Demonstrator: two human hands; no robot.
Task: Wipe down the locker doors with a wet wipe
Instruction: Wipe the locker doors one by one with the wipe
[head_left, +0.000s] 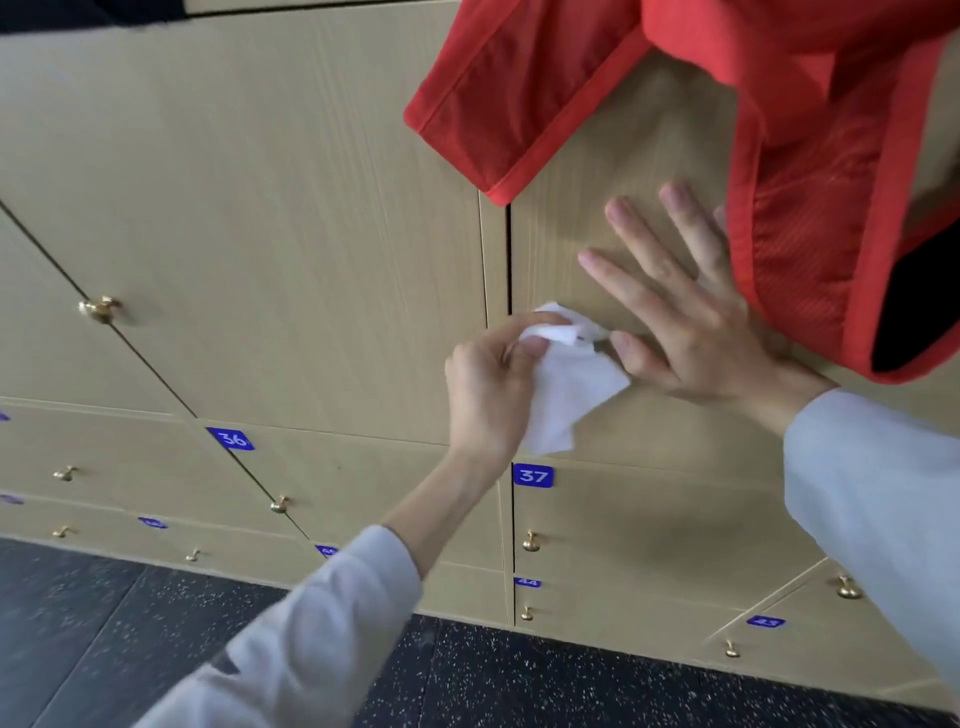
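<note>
A white wet wipe (563, 392) is pinched in my left hand (485, 387), bunched over a spot near the left edge of a beige locker door (587, 171). A small knob seems to sit under the wipe, mostly hidden. My right hand (675, 306) lies flat against the same door with fingers spread, its thumb touching the wipe's right side. The door to the left (291, 234) has a brass knob (100, 308).
A red cloth bag (779, 130) hangs over the upper right of the door and covers part of my right hand. Lower lockers carry blue number plates, 36 (231, 439) and 37 (533, 475), and small brass knobs. Dark speckled floor (467, 675) runs below.
</note>
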